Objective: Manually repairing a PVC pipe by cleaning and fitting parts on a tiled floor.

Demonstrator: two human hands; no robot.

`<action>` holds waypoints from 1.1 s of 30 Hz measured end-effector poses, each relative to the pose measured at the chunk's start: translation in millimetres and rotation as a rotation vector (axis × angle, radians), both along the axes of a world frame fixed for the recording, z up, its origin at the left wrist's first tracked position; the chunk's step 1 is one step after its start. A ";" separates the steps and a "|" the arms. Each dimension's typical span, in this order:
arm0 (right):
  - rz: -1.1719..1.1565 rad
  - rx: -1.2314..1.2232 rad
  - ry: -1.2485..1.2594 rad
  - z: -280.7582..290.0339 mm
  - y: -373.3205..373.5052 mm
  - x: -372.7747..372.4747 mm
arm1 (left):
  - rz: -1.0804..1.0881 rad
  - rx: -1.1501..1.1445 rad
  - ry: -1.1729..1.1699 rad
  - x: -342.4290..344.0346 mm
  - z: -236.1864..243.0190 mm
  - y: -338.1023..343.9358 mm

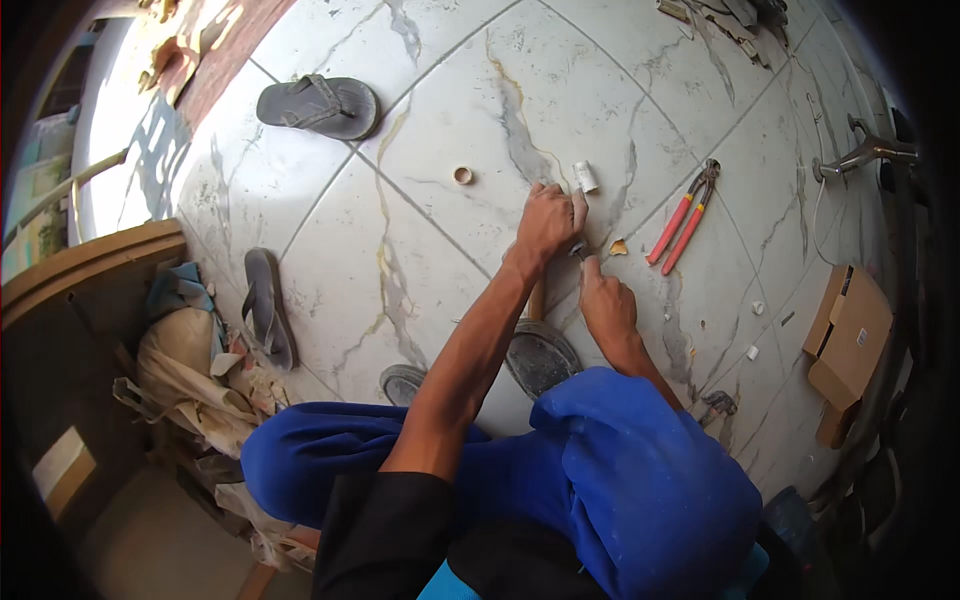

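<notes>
Over the tiled floor, my left hand (548, 222) is closed with its knuckles up; what its fingers grip is hidden. Close by on its right, my right hand (607, 303) is closed around a small dark metal piece (578, 250) whose end pokes out toward the left hand; its kind is unclear. A wooden handle (537, 298) shows beside my left wrist, its far end covered. Just beyond the left hand stands a short white cylinder (585, 177). A small tan ring (463, 175) lies farther left, and a yellowish fragment (618, 246) lies beside the right hand.
Red-handled pincers (684, 222) lie to the right. An opened cardboard box (850, 340) is at the far right, below a metal fitting (868, 152). Loose sandals (320, 106) are on the left. Sacks and debris (190, 365) pile against a wooden frame (95, 262).
</notes>
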State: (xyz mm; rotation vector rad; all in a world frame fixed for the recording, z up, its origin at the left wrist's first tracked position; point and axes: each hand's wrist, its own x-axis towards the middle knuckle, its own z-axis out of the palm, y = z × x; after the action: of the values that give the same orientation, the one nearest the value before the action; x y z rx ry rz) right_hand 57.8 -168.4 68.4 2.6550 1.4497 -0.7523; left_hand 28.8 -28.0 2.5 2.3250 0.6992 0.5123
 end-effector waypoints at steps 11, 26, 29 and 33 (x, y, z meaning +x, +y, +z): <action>0.070 0.034 -0.083 -3.3 13.5 4.7 | 0.023 0.011 -0.002 -1.5 -1.3 6.1; 0.086 0.010 -0.127 -5.4 8.4 0.1 | 0.041 0.039 -0.045 -2.4 0.1 1.6; 0.041 -0.012 -0.067 0.8 -1.0 -7.3 | 0.051 0.024 -0.011 -4.6 -4.0 2.0; 0.044 0.014 -0.050 1.4 8.3 3.4 | -0.015 -0.013 0.010 2.0 4.9 4.0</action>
State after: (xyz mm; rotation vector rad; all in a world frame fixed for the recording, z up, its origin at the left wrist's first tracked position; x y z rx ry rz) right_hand 61.2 -160.1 69.8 2.6228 1.5010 -0.6692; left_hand 30.8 -24.1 7.4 2.3204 0.6873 0.4880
